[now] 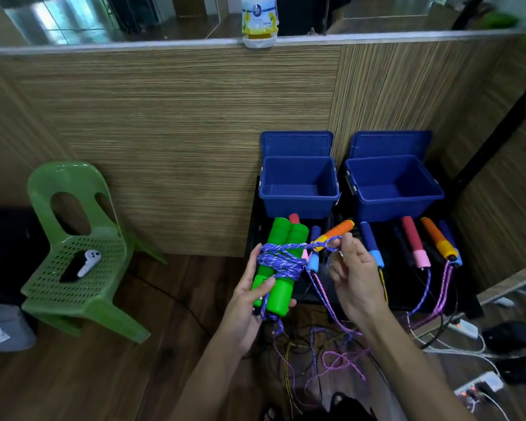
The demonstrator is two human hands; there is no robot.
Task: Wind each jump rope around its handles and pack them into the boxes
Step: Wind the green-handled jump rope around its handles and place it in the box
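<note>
Head view: left hand (249, 294) grips green handles (278, 262); right hand (354, 268) pinches purple rope (278, 258) end. Slack risks unwinding the coils.

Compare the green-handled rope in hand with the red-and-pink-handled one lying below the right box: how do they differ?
The green-handled rope is held up by the left hand, handles paired, blue-white cord wound round them; the right hand pinches its cord. The red-and-pink-handled rope lies untouched, cord trailing loose. Both are still outside the blue boxes.
</note>
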